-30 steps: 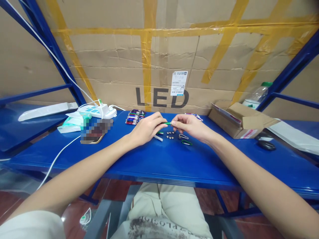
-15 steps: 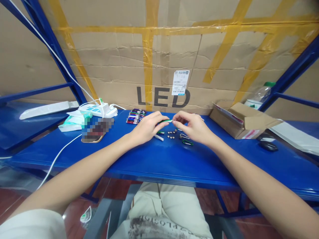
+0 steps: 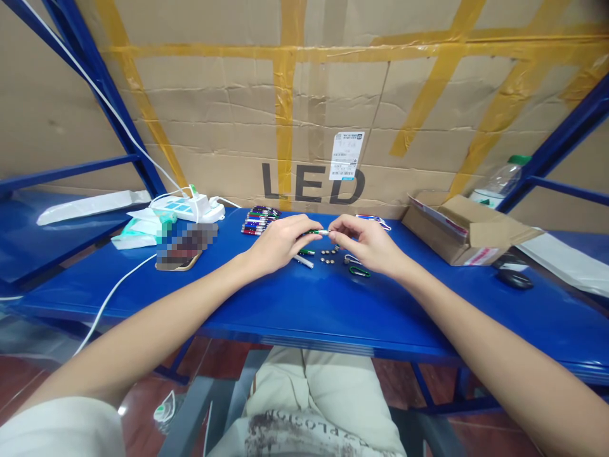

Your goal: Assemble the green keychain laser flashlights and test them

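A slim green and silver penlight (image 3: 323, 232) lies level between my two hands above the blue table. My left hand (image 3: 280, 241) is closed round its green body. My right hand (image 3: 364, 238) pinches at its silver right end; the fingertips hide what is there. Just below are several small button cells (image 3: 327, 261). A green tube (image 3: 307, 252) and a silver-white tube (image 3: 303, 261) lie partly under my left hand. Near my right hand are a green carabiner (image 3: 359, 271) and a silver clip (image 3: 351, 259).
Several coloured penlights (image 3: 259, 221) lie in a row behind my left hand, others (image 3: 373, 220) behind my right. At left are a phone (image 3: 183, 251) and a power strip (image 3: 183, 206). An open cardboard box (image 3: 457, 228) and a black mouse (image 3: 514, 279) stand right.
My hands keep their hold, and the penlight shows more of its silver end between them. My right fingers have shifted slightly at the end. The view has moved a little.
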The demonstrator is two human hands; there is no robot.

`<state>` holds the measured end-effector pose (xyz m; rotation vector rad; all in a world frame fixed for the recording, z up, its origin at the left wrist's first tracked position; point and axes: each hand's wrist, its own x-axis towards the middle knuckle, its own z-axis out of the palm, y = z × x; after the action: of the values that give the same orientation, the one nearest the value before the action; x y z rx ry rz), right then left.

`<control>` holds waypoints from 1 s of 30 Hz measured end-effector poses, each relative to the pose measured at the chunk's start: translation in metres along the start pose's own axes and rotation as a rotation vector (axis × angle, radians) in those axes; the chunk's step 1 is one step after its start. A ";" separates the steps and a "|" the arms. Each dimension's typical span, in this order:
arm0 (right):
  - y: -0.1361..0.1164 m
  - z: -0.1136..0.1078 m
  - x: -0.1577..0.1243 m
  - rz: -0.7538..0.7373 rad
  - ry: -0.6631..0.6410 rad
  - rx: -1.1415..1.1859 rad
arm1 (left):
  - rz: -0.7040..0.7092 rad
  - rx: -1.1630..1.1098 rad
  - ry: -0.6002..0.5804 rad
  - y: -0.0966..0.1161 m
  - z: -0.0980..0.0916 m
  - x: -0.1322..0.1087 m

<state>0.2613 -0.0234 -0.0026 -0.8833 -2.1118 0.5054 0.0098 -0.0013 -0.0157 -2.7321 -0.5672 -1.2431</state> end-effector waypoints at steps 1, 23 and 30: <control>0.000 0.001 0.000 -0.005 0.006 -0.005 | -0.005 0.000 -0.004 0.000 0.000 0.000; -0.012 -0.008 0.002 0.294 -0.135 0.361 | 0.057 -0.017 -0.009 0.000 -0.001 -0.004; -0.010 -0.012 0.004 0.509 -0.251 0.708 | 0.146 0.052 -0.028 0.004 -0.003 -0.002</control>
<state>0.2649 -0.0269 0.0127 -0.9457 -1.6835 1.5781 0.0079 -0.0062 -0.0153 -2.6971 -0.3882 -1.1422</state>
